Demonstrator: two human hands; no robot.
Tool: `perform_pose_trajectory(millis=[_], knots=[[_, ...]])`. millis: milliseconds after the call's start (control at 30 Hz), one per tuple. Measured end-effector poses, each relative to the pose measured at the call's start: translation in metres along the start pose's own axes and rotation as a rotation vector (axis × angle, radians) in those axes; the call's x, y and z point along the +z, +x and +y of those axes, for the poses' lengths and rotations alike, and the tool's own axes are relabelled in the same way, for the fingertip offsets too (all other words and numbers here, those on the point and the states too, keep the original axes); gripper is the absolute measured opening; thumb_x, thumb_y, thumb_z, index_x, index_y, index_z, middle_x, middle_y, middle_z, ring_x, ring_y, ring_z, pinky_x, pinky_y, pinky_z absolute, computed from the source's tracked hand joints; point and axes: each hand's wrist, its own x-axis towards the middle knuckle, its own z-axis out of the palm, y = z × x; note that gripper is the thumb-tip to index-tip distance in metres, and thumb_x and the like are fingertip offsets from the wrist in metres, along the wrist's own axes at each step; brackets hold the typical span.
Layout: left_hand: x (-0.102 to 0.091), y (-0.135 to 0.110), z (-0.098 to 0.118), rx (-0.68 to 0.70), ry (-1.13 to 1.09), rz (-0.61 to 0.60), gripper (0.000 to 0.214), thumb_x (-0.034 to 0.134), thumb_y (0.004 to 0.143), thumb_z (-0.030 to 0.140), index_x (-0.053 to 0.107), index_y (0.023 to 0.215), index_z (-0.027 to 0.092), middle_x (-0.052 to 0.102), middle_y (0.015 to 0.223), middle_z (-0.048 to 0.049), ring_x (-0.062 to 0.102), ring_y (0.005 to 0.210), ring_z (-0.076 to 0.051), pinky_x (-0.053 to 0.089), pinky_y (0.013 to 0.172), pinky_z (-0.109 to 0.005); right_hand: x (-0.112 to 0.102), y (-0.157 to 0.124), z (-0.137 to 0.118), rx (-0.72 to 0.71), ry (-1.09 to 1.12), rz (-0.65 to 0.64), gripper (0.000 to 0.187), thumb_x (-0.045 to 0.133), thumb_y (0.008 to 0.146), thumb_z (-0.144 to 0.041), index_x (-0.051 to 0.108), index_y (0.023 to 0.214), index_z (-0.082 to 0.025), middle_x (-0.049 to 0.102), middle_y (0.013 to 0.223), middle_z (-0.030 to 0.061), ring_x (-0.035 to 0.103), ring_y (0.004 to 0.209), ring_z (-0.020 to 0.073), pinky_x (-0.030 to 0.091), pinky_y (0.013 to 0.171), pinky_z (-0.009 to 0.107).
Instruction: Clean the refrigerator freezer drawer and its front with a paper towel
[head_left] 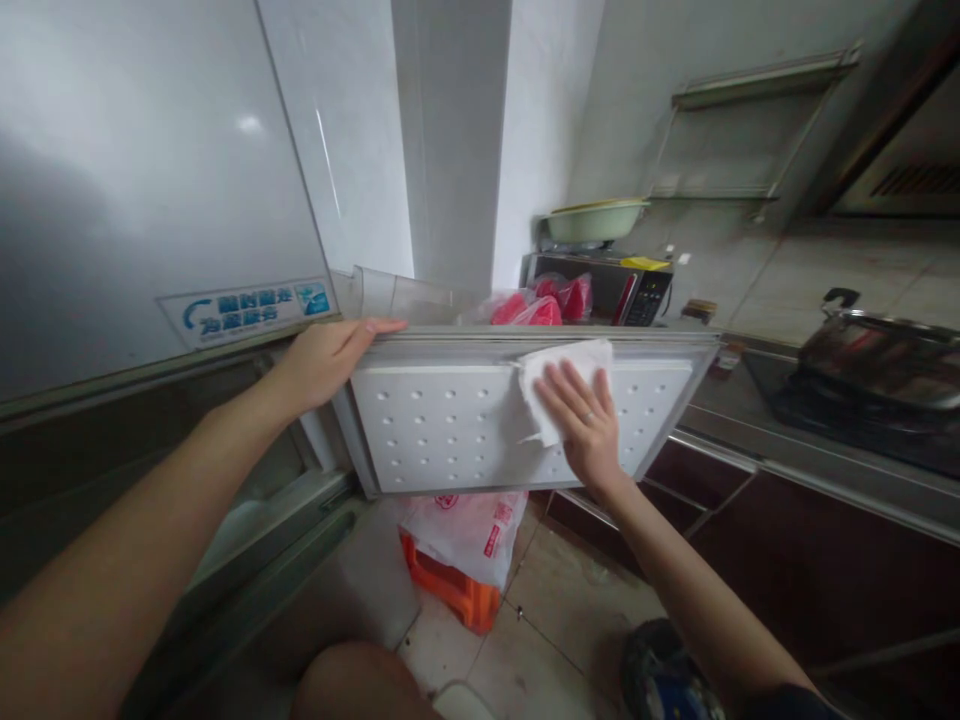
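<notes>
Landmark: open lower fridge door (pixel 517 420), swung out, white dimpled inner panel facing the camera.

- Left hand (pixel 326 355): at the door's top-left corner, fingers curled over the upper edge, closed on it. Looks like it braces the door.
- Right hand (pixel 589 430): flat, fingers spread, on the panel right of centre. Palm pins a white paper towel (pixel 559 385) against the panel just under the top edge; not pinching it, pressing it.
- Towel: crumpled, upper part sticks out above the fingertips.

Handling, my read:
- Towel is soft, light, tears easily when wet (can't tell if it's damp). Flat-palm pressure suits it better than a fingertip pinch.
- Door is stiff but hinged, so it swings under push. Top edge is the sensible hold; the panel is smooth, dimples give no grip.

Around the door:
- 1 clear bin (pixel 397 295) just behind its top edge, red bags (pixel 536 308) beside it.
- Microwave (pixel 600 288) beyond, green basin (pixel 596 218) on top.
- White plastic bag (pixel 469 530) over an orange crate (pixel 454 590) on the floor below.
- Pot (pixel 877 345) on the counter well off to the right.
</notes>
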Motion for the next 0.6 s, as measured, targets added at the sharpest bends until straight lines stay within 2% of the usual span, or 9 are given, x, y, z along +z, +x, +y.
perform_pose_trajectory(millis=[100,167,233,300,367,467,600], knots=[[0.001,-0.002,0.002,-0.028,0.016,0.019,0.056,0.026,0.095,0.041,0.063,0.124,0.011,0.064,0.129,-0.0099,0.056,0.122,-0.024,0.037,0.106,-0.037,-0.017,-0.031,0.046,0.162,-0.074,0.163,0.056,0.031,0.097,-0.007,0.037,0.145,-0.035,0.046,0.148,0.0019,0.037,0.14,0.0219,0.023,0.116,0.058],[0.001,-0.003,0.003,-0.038,0.016,0.027,0.055,0.027,0.095,0.04,0.063,0.124,0.011,0.063,0.129,-0.0098,0.056,0.122,-0.024,0.037,0.105,-0.037,-0.023,-0.045,0.072,0.286,-0.106,0.275,0.055,0.032,0.095,-0.007,0.043,0.142,-0.033,0.047,0.148,0.003,0.038,0.14,0.0239,0.024,0.115,0.059],[0.001,-0.003,0.003,-0.042,0.014,0.035,0.055,0.027,0.095,0.04,0.063,0.124,0.011,0.063,0.129,-0.0095,0.056,0.121,-0.024,0.037,0.105,-0.036,-0.024,-0.052,0.089,0.389,-0.109,0.376,0.053,0.036,0.093,-0.009,0.045,0.141,-0.029,0.046,0.149,0.0057,0.039,0.139,0.0261,0.025,0.114,0.06],[0.002,-0.004,0.003,-0.035,0.003,0.04,0.055,0.027,0.095,0.04,0.063,0.124,0.011,0.063,0.129,-0.0096,0.057,0.121,-0.024,0.037,0.105,-0.036,-0.019,-0.053,0.094,0.439,-0.089,0.438,0.056,0.037,0.09,-0.008,0.045,0.142,-0.027,0.042,0.151,0.0071,0.038,0.14,0.0275,0.026,0.114,0.06],[0.003,-0.003,0.002,-0.03,-0.006,0.043,0.054,0.027,0.096,0.04,0.063,0.124,0.011,0.063,0.129,-0.0093,0.056,0.121,-0.023,0.036,0.106,-0.035,-0.01,-0.049,0.084,0.44,-0.064,0.457,0.063,0.034,0.086,-0.003,0.044,0.143,-0.028,0.036,0.155,0.0052,0.032,0.143,0.0281,0.025,0.113,0.061],[0.004,-0.003,0.002,-0.031,-0.004,0.046,0.053,0.027,0.095,0.04,0.064,0.123,0.013,0.064,0.129,-0.0075,0.057,0.121,-0.022,0.037,0.106,-0.035,0.007,-0.036,0.049,0.409,-0.016,0.436,0.074,0.03,0.079,0.004,0.043,0.142,-0.033,0.03,0.157,-0.0009,0.024,0.146,0.0269,0.021,0.114,0.064],[0.003,-0.003,0.003,-0.006,-0.018,0.045,0.053,0.028,0.095,0.041,0.064,0.123,0.012,0.064,0.128,-0.0075,0.057,0.12,-0.021,0.037,0.106,-0.036,0.028,-0.013,-0.008,0.337,0.045,0.326,0.073,0.029,0.086,0.003,0.035,0.145,-0.038,0.026,0.158,-0.0046,0.022,0.146,0.0255,0.017,0.115,0.064]])
